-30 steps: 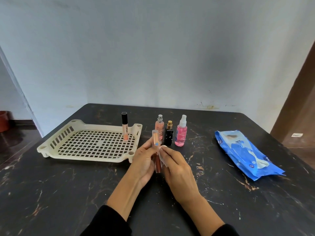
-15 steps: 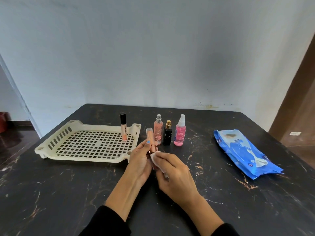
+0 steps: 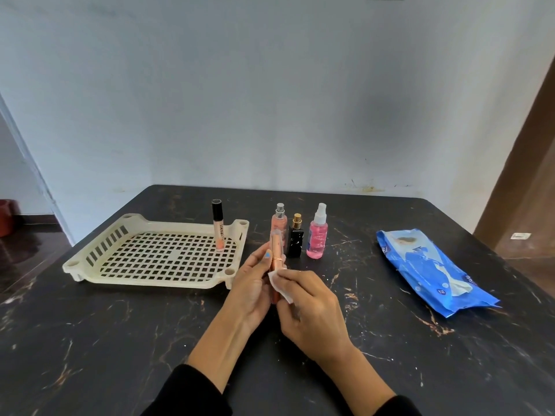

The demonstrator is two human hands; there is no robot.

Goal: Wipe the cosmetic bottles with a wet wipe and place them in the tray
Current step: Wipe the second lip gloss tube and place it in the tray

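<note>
My left hand (image 3: 250, 291) holds a slim rose-gold cosmetic tube (image 3: 275, 246) upright above the table. My right hand (image 3: 312, 310) presses a folded white wet wipe (image 3: 277, 282) against the tube's lower part. A cream plastic tray (image 3: 90, 259) with a grid floor lies to the left, and a lip gloss tube with a black cap (image 3: 217, 225) stands upright in its far right corner. Behind my hands stand a peach spray bottle (image 3: 279, 220), a small black perfume bottle (image 3: 295, 240) and a pink spray bottle (image 3: 317, 235).
A blue pack of wet wipes (image 3: 432, 271) lies on the right side of the dark marble table (image 3: 90, 340). A white wall rises behind the table. A brown door frame (image 3: 528, 175) is at the far right.
My hands with the tube have stayed near the tray's right corner. The wipe in my right hand has slid down from the tube's upper part to its lower part.
</note>
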